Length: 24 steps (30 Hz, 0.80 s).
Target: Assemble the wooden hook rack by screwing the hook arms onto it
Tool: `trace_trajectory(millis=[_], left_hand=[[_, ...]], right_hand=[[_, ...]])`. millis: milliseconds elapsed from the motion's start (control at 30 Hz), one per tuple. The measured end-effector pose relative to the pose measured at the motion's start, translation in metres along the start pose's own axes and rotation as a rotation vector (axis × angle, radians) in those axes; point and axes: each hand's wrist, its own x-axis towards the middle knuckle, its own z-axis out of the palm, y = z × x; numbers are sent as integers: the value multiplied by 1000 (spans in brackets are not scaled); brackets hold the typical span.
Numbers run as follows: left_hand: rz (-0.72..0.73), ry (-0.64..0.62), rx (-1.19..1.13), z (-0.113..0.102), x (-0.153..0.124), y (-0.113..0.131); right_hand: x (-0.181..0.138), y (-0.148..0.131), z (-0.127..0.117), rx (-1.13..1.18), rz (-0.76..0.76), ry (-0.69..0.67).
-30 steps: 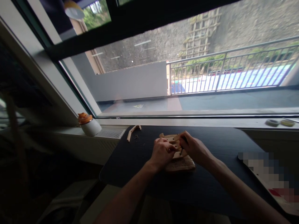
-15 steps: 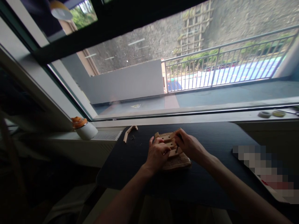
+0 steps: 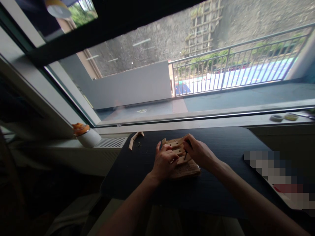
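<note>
A wooden block (image 3: 188,172) with a rough, bark-like edge lies on the dark table, crossed by several pale wooden slats (image 3: 175,144) with dark holes. My left hand (image 3: 165,161) rests on its left side, thumb and fingers closed on the nearest slat. Above the right end of that slat, my right hand (image 3: 198,149) grips a thin dark screwdriver (image 3: 185,155). Its shaft points down to the slat; the handle is hidden in my fingers. At the table's far left lies a loose angled wooden piece (image 3: 133,141), with several small screws (image 3: 139,144) beside it.
The dark table (image 3: 221,141) stands against a window sill. A white jar with an orange top (image 3: 86,137) sits on the ledge at left. Two tape rolls (image 3: 276,118) lie on the sill at right. A blurred-out flat object (image 3: 278,180) is at the table's right edge.
The whole view has shifted slightly. Both hands keep nearly the same place on the wooden block, and the screwdriver's shaft shows a little more clearly below my right fingers.
</note>
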Motion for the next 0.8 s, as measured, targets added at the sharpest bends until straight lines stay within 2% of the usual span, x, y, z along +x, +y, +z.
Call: trace_trajectory(millis=[567,800], left_hand=[[121,-195,50,-14,9,-8],[91,-236,53,-12,12,-6]], right_hand=[[1,-2,1,-29,-6,-1],[2,-3,3,-50,-9,-6]])
